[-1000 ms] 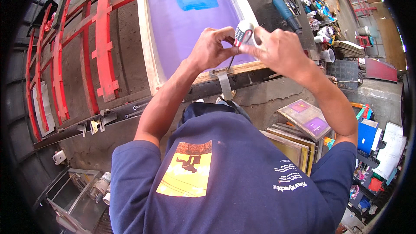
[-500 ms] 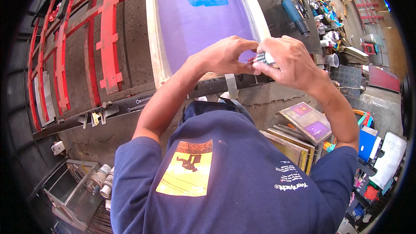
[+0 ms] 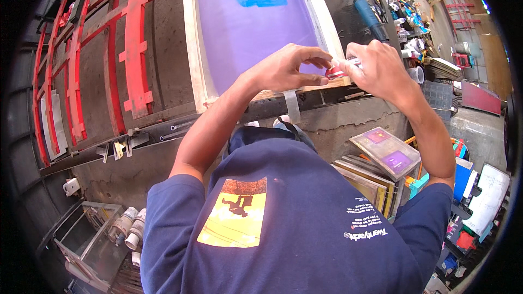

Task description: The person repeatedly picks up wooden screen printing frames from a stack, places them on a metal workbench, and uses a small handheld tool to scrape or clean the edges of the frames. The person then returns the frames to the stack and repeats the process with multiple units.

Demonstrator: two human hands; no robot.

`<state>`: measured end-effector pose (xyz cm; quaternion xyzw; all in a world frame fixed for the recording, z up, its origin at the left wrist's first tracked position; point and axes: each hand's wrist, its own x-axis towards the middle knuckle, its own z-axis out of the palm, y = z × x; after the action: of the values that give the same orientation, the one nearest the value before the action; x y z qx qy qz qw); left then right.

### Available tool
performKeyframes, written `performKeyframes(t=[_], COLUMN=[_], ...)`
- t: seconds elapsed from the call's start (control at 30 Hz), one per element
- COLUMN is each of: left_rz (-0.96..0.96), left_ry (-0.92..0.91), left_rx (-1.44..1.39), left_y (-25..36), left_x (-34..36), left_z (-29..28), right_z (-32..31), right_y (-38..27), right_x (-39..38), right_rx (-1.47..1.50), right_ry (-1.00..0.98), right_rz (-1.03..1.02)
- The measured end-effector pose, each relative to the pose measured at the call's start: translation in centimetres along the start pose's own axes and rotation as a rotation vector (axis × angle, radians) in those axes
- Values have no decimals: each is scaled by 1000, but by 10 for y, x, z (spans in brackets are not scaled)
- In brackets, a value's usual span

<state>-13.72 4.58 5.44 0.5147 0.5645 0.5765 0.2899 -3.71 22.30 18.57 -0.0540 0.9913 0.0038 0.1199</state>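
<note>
Both my hands are together over the near right corner of a wooden frame (image 3: 192, 49) with purple mesh and a blue patch. Between them is a small red and white item (image 3: 334, 72), partly covered by fingers; its kind cannot be made out. My right hand (image 3: 379, 71) is closed round its right end, where a pale part shows by the thumb. The thumb and fingertips of my left hand (image 3: 289, 68) pinch its left end. A grey strip of tape (image 3: 292, 107) hangs from the table edge just below the frame.
A red metal rack (image 3: 136, 43) spans the left. Right of the frame lies a blue cylindrical power tool (image 3: 369, 15) with a black cable. Smaller framed screens (image 3: 385, 154) lean at my lower right. White containers (image 3: 125, 222) and a metal frame stand at lower left.
My hands have shifted slightly right, and the small item has turned, now showing a red and white side instead of a dark-and-white patterned one. The fingers of my right hand have changed their grip.
</note>
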Motion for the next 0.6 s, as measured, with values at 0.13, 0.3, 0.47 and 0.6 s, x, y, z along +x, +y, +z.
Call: performKeyframes(t=[0.13, 0.3, 0.47, 0.6], left_rz=[92, 3, 132, 146], left_ry=[-70, -169, -69, -46], left_rx=[-39, 144, 179, 229], left_y=[3, 12, -1, 0], left_x=[-3, 10, 16, 20], left_z=[-2, 5, 11, 13], right_z=[3, 1, -3, -2], right_y=[-3, 7, -3, -9], right_x=[-6, -5, -11, -13], right_rx=[53, -16, 241, 194], right_ry=[89, 110, 36, 23], right_rz=[-305, -540, 1, 82])
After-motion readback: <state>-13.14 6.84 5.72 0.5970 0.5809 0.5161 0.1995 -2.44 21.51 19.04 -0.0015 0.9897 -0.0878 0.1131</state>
